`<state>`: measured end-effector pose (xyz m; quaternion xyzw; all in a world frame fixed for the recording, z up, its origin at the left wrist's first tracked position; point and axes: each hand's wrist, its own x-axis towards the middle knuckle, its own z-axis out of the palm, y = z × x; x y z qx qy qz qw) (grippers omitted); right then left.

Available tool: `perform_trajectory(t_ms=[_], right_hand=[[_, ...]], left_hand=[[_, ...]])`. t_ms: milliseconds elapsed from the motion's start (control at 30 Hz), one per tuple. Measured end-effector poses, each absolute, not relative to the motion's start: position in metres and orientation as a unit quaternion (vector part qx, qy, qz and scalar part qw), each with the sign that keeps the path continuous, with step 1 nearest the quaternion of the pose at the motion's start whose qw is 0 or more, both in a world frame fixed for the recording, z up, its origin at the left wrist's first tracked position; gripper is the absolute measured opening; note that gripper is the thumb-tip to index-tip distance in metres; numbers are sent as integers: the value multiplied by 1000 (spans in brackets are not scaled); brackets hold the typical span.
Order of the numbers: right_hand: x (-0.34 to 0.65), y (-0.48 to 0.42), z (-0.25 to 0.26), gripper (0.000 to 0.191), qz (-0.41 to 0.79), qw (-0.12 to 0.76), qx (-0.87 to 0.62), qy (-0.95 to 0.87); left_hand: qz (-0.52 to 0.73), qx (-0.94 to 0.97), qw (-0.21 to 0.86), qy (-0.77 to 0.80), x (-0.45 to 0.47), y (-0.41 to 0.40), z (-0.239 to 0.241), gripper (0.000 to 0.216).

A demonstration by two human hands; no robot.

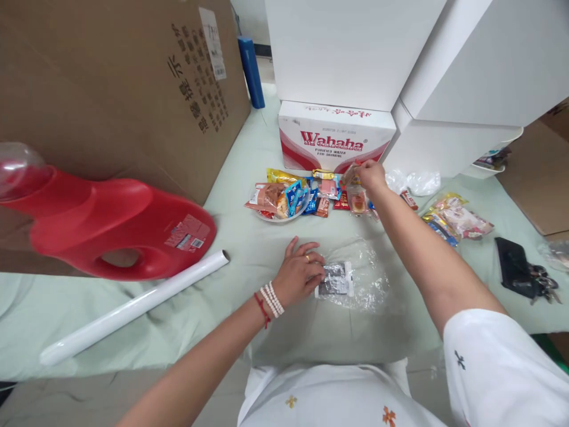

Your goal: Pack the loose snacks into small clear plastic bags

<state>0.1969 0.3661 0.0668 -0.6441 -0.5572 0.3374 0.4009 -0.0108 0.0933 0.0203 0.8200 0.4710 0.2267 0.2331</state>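
Observation:
My left hand (300, 270), with a ring and bracelets, has its thumb and index finger closed at the edge of a clear plastic bag (371, 281); its outer fingers spread away. A small white packet with dark print (335, 279) lies at the bag's left side by these fingertips. My right hand (372, 175) reaches forward and pinches a small brownish wrapped snack (351, 174) in front of the Wahaha box. Below it are a wrapped snack with a reddish-brown centre (357, 200) and a red packet (342, 200). A clear round bowl (288, 219) of snack packets stands to the left.
A red detergent jug (151, 207) and a white roll (133, 308) lie at left by a large cardboard box (133, 89). The Wahaha carton (333, 139) and white boxes (351, 47) stand behind. Snack bags (466, 219), a black pouch (513, 270) and keys (544, 284) are at right.

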Motion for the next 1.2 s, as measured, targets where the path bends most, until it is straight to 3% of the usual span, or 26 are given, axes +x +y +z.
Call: perform_trajectory(t_ms=[100, 200, 367, 567, 700, 800, 867, 933, 1000, 1100, 1200], right_hand=[[226, 329, 88, 15, 373, 465, -636, -490], [253, 267, 100, 23, 486, 504, -549, -457], [273, 158, 93, 38, 685, 416, -458, -384], [247, 90, 66, 45, 760, 338, -470, -297], [227, 65, 42, 48, 738, 349, -504, -281], [236, 52, 36, 38, 665, 242, -578, -406], [249, 52, 44, 29, 528, 166, -620, -556], [257, 60, 58, 22, 377, 126, -586, -706], [252, 75, 71, 32, 282, 102, -470, -830], [226, 101, 77, 61, 220, 32, -290, -931], [205, 118, 68, 66, 201, -35, -242, -949]], left_hand=[[261, 841, 182, 437, -27, 71, 24, 19], [258, 867, 137, 404, -40, 41, 32, 18], [244, 865, 168, 404, -51, 3, 32, 20], [241, 746, 229, 577, -37, 7, 25, 40], [160, 733, 214, 626, -22, 19, 32, 37], [98, 754, 232, 607, -26, 21, 38, 21], [56, 757, 245, 603, -32, 21, 40, 7], [25, 755, 250, 606, -39, 21, 42, 24], [0, 755, 257, 604, -43, 22, 42, 57], [-39, 757, 273, 592, -44, 24, 40, 92], [-57, 754, 274, 594, -44, 24, 38, 105]])
